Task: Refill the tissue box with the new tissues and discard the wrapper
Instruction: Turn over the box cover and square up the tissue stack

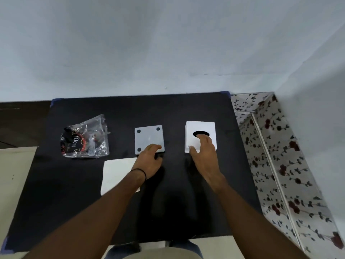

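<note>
Here, the scene is laid out as follows.
Tissue box: a white cube with a dark round hole in its top is set upright on the black mat, right of centre.
Right hand: the right hand is laid over the near top edge of the cube, fingers spread and uncurled, one fingertip at the rim of the hole, the thumb against the near left corner.
Base plate: a grey square plate with dark round pads at its corners is laid flat, left of the cube and apart from it.
Left hand: the left hand is rested on the plate's near right corner, fingers loosely bent; no firm grip can be told.
Tissues: a white stack is seen just near of the plate, partly hidden by the left forearm.
Wrapper: crumpled clear plastic is left far left on the mat.
Open room: bare mat is seen behind both white pieces and between them.
Edges: a flowered panel borders the mat on the right.
</note>
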